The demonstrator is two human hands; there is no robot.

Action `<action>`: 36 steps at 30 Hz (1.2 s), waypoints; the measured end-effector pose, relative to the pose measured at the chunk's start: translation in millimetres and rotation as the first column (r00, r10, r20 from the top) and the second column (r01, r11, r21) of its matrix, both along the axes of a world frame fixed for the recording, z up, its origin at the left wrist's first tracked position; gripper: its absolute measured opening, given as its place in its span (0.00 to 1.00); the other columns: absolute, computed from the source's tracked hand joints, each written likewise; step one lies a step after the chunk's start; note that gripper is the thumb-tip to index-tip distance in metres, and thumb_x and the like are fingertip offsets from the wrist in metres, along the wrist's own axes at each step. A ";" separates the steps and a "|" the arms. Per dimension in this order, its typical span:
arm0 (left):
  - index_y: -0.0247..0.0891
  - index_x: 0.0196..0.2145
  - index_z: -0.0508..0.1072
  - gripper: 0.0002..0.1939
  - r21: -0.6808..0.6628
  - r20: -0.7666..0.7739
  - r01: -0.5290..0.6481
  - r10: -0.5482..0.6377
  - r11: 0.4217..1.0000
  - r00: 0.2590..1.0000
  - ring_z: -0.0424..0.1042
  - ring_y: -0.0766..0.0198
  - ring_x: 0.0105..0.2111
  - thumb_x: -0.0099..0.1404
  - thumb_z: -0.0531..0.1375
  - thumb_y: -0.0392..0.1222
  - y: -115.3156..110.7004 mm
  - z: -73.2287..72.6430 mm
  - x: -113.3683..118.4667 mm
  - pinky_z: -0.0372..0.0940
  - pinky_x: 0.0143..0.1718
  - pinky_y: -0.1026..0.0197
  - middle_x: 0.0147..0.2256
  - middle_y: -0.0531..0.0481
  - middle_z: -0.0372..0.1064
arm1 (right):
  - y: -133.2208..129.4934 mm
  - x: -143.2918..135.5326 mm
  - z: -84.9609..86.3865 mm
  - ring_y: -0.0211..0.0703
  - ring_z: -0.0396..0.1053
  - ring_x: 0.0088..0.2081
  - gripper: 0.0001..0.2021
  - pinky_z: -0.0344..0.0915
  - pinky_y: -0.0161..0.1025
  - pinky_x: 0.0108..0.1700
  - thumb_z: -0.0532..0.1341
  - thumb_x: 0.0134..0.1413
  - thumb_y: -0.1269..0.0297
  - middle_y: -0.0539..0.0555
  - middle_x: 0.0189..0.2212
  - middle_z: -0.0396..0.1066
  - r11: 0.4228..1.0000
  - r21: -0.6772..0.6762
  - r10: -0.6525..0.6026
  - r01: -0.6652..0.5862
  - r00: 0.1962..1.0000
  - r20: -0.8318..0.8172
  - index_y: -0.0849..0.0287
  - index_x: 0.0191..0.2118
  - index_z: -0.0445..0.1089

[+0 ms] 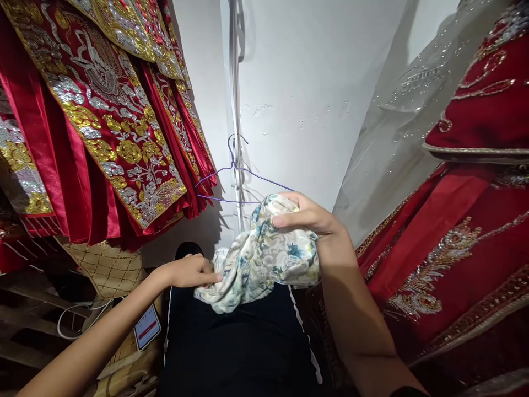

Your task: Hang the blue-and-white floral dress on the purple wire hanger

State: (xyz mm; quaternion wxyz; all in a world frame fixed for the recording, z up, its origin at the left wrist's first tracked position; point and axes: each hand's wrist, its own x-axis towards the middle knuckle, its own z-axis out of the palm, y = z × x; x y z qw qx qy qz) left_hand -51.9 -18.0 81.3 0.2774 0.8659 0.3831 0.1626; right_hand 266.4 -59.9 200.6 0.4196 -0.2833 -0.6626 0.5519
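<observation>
A bunched floral garment (264,253), off-white with blue and green flowers, is held up over my lap between both hands. My left hand (192,271) pinches its lower left end, thumb pressed along the cloth. At the upper right, my right hand (308,212) grips a fold with the thumb on top and the fingers behind, partly hidden. What kind of garment it is cannot be made out. Just beyond the cloth, a thin purple wire hanger (233,165) hangs by the wall, its lower right part covered by my right hand and the cloth.
Red robes with gold and silver embroidery (124,132) hang on the left. To the right hang a beaded red dress (454,248) and a sheer sparkling white fabric (397,110). A phone (146,328) with a lit screen lies at lower left beside a white cable (70,314).
</observation>
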 end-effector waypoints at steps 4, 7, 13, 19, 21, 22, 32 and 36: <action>0.42 0.47 0.76 0.20 0.047 0.004 0.038 -0.038 0.998 0.999 0.69 0.53 0.50 0.65 0.59 0.58 -2.7 4.8 13.9 0.61 0.54 0.56 0.47 0.44 0.72 | 7.5 -3.7 1.0 0.32 0.62 0.22 0.12 0.60 0.32 0.23 0.74 0.40 0.64 0.48 0.22 0.66 0.999 0.043 0.009 -0.014 0.995 0.101 0.62 0.30 0.73; 0.40 0.52 0.72 0.21 -0.032 0.225 0.117 -0.107 0.993 0.968 0.68 0.55 0.51 0.66 0.59 0.54 -7.5 14.5 38.9 0.61 0.56 0.55 0.50 0.44 0.71 | 9.2 -11.8 -1.8 0.34 0.64 0.23 0.14 0.61 0.33 0.25 0.74 0.40 0.61 0.49 0.23 0.67 0.993 0.052 0.087 -0.102 0.969 0.232 0.62 0.30 0.72; 0.35 0.34 0.74 0.17 -0.273 0.368 0.228 -0.118 0.934 0.922 0.68 0.59 0.34 0.65 0.58 0.53 -10.3 12.4 58.7 0.65 0.38 0.60 0.30 0.49 0.70 | 26.3 -8.0 -10.1 0.35 0.64 0.25 0.14 0.60 0.34 0.28 0.72 0.42 0.58 0.49 0.24 0.68 0.985 0.172 -0.068 0.024 0.965 0.252 0.61 0.29 0.71; 0.36 0.37 0.69 0.17 -0.234 0.460 -0.055 0.160 0.971 0.873 0.67 0.60 0.33 0.63 0.57 0.54 -7.3 15.7 40.2 0.62 0.35 0.61 0.31 0.50 0.67 | 101.4 -21.2 -61.0 0.51 0.71 0.50 0.17 0.63 0.46 0.54 0.66 0.49 0.55 0.57 0.46 0.75 0.791 0.378 -0.531 0.481 0.847 0.034 0.58 0.44 0.76; 0.38 0.39 0.67 0.14 -0.074 0.288 -0.132 0.148 0.988 0.946 0.66 0.61 0.32 0.59 0.61 0.48 -5.5 16.2 34.1 0.60 0.35 0.62 0.32 0.52 0.66 | 121.9 -30.0 -81.2 0.52 0.65 0.59 0.21 0.56 0.47 0.62 0.63 0.54 0.55 0.59 0.56 0.70 0.762 0.404 -0.575 0.507 0.816 0.062 0.57 0.51 0.73; 0.39 0.40 0.67 0.13 0.033 0.171 -0.170 0.162 0.985 0.972 0.66 0.60 0.32 0.58 0.61 0.44 -4.0 15.1 30.7 0.60 0.34 0.62 0.31 0.53 0.66 | 129.0 -32.7 -89.9 0.52 0.63 0.61 0.21 0.54 0.47 0.63 0.62 0.55 0.55 0.59 0.58 0.69 0.764 0.408 -0.579 0.500 0.810 0.093 0.57 0.53 0.72; 0.41 0.41 0.76 0.15 0.377 -0.316 -0.163 0.293 0.912 0.903 0.68 0.49 0.56 0.64 0.50 0.37 40.9 -1.8 -27.9 0.60 0.57 0.51 0.52 0.43 0.73 | 116.5 15.8 -89.6 0.41 0.63 0.30 0.12 0.57 0.36 0.35 0.59 0.53 0.56 0.49 0.24 0.67 0.685 0.511 -0.657 0.519 0.744 0.125 0.59 0.27 0.70; 0.40 0.50 0.75 0.21 0.455 -0.253 -0.296 0.441 0.840 0.861 0.62 0.46 0.62 0.68 0.47 0.43 45.1 17.2 -30.0 0.58 0.60 0.47 0.63 0.41 0.61 | 105.2 26.3 -73.9 0.37 0.55 0.26 0.13 0.51 0.36 0.31 0.59 0.50 0.58 0.47 0.19 0.56 0.665 0.512 -0.690 0.544 0.709 0.143 0.58 0.20 0.62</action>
